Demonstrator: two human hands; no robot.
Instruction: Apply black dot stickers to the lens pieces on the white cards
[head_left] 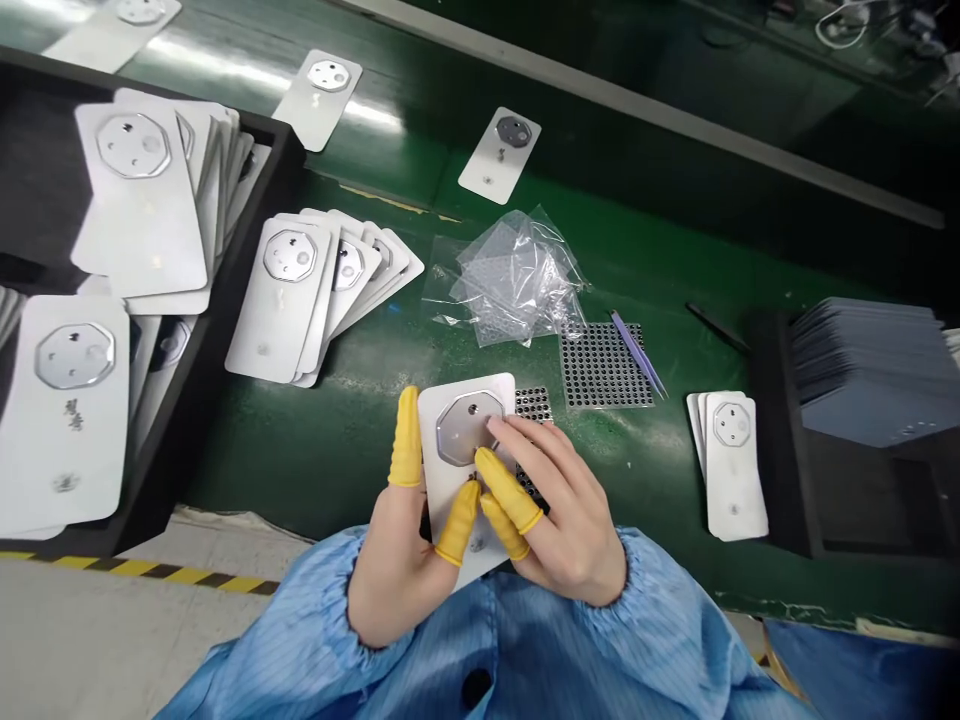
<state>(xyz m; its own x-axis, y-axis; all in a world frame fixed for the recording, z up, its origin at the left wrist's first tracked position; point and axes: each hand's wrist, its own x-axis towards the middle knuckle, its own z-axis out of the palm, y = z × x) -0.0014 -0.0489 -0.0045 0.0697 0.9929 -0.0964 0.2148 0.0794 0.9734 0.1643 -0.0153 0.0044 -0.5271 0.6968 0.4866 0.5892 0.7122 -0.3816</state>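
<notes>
My left hand (397,570) holds a white phone back cover (442,480) with a silver octagonal camera plate (465,430). Its thumb lies across the front, and the index finger stretches along the left edge; the other fingers are hidden beneath. My right hand (562,510) bends over the cover, its thumb and index tips close together at the plate's lower edge, another fingertip at the plate's right side. Whatever those tips pinch cannot be made out. Yellow finger cots cover both thumbs and index fingers. Partly behind my right hand is a sheet of small black dots (534,403).
Purple tweezers (636,350) lie on a second dotted sheet (592,375), beside clear plastic bags (517,280). Fanned covers (281,310) sit left, near a black tray (187,420) of covers. At right are stacked covers (735,470), black tweezers (716,327) and grey sheets (870,370).
</notes>
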